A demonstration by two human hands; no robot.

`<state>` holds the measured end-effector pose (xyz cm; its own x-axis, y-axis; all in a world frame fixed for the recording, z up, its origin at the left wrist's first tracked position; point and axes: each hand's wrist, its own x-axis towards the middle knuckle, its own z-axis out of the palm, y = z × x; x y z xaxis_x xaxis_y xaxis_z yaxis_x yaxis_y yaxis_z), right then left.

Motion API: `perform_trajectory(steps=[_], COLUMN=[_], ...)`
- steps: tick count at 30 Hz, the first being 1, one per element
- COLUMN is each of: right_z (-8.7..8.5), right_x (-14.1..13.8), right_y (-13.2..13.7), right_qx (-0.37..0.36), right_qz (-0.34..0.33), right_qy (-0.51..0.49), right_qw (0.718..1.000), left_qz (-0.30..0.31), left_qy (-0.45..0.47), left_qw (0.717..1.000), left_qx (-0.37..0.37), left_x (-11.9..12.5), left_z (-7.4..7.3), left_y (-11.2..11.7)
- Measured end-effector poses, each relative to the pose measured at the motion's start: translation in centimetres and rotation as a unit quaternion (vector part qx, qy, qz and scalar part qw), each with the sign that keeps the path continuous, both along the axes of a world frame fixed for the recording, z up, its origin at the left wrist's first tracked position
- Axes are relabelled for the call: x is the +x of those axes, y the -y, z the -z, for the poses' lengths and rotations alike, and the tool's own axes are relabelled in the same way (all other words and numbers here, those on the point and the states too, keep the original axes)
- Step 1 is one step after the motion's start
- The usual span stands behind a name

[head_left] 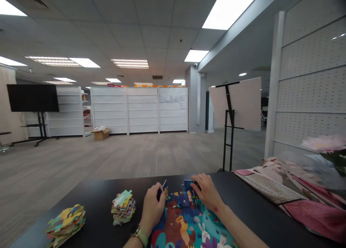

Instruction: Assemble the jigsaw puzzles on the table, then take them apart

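My left hand (154,204), with a light green watch on its wrist, pinches a dark blue jigsaw piece (165,186) that is tilted up on edge. At the top of the partly assembled jigsaw puzzle (177,219), my right hand (207,192) has its fingers closed on another blue jigsaw piece (187,185). The puzzle shows a brown bear, white rabbits and teal shapes; my forearms cover parts of its sides. Left of my left hand stands a stack of jigsaw pieces (123,207), and a second, leaning stack of pieces (66,224) lies farther left.
All of this lies on a black table (97,197). Pink and patterned fabric (297,201) covers its right side, near a pink flower (324,143). Beyond the table are an easel with a board (238,103), white shelves (143,111), a cardboard box (101,133) and a screen (32,98).
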<state>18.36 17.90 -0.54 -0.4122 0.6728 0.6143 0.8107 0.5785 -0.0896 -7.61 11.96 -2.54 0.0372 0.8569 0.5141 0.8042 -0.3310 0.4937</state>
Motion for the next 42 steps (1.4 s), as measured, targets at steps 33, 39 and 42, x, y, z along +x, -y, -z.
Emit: perform_trajectory(steps=[33, 39, 42], right_z=[-2.0, 0.7, 1.9], right_x=[-1.8, -3.6, -3.6], right_y=[0.0, -1.0, -1.7], right_qx=[0.061, -0.064, -0.09], right_qz=[0.043, 0.067, 0.1], right_qy=[-0.352, -0.362, -0.394], right_qw=[0.933, 0.928, 0.909], left_qz=[0.16, 0.138, 0.186], left_qy=[0.031, 0.01, -0.025], left_qw=[0.986, 0.99, 0.982], left_qx=[0.046, 0.038, 0.027], left_x=[1.3, 1.2, 2.2], left_z=[-0.6, -1.5, -1.7], left_y=[1.7, 3.4, 5.3])
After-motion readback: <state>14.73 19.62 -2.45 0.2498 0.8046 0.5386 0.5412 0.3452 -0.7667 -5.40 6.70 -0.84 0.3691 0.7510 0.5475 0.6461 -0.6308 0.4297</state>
